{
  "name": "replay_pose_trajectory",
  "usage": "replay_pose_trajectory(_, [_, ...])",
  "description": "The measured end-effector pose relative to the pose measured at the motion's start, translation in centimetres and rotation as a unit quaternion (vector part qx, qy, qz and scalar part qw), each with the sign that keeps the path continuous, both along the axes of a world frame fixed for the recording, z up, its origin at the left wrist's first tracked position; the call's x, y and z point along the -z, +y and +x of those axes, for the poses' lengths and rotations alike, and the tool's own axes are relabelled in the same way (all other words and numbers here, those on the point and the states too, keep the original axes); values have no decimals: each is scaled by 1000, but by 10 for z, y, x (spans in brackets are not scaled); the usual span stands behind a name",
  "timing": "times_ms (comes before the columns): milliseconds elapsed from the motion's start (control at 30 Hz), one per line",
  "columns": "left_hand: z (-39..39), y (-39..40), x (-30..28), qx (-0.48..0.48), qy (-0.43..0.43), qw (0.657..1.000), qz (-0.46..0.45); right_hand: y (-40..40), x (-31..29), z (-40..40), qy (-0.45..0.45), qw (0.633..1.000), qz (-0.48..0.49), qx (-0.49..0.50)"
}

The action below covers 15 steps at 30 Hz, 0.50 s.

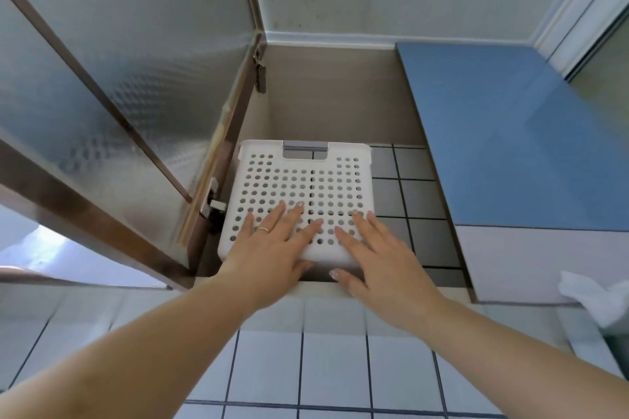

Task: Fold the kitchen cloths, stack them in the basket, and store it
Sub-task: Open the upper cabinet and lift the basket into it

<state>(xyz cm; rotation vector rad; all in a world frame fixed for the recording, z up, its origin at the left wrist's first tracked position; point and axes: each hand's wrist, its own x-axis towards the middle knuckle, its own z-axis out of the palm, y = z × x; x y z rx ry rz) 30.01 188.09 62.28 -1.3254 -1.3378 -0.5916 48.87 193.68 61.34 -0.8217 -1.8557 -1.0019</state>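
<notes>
The white perforated plastic basket (299, 194) sits in the open cabinet compartment (340, 95), against the compartment's left side, just beside the hinged edge of the open frosted-glass door with its brown frame (112, 78). What faces the camera is one broad panel pierced with regular rows of round holes, with rounded corners and a solid rim. At the far edge of that panel there is a rectangular handle cut-out topped by a grey bar (305, 146). The panel looks roughly square, a little longer from near edge to far edge, and that length runs straight into the compartment, with the handle end pointing at the back wall. What is inside the basket cannot be seen.

Both hands lie flat on the near part of the panel, side by side and slightly apart. The left hand (272, 248), with a ring (263, 230) on one finger, has its fingers spread and straight over the holes. The right hand (374, 255) also rests with straight fingers, its thumb at the basket's near edge.

The compartment floor is grey tile (418, 197), bare to the basket's right. A blue closed door (503, 133) is further right, and a crumpled white cloth (592, 299) is at the right edge of the view.
</notes>
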Motion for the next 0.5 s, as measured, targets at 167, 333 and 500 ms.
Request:
replay_pose_trajectory(167, [-6,8,7,22,-60,997,-37,5,4,0,-31,998,-42,37])
replay_pose_trajectory(333, [-8,11,7,36,-73,995,-53,5,4,-1,-36,997,-48,43])
replay_pose_trajectory(500, [-8,10,5,43,-77,994,-71,2,2,-1,-46,995,-68,56])
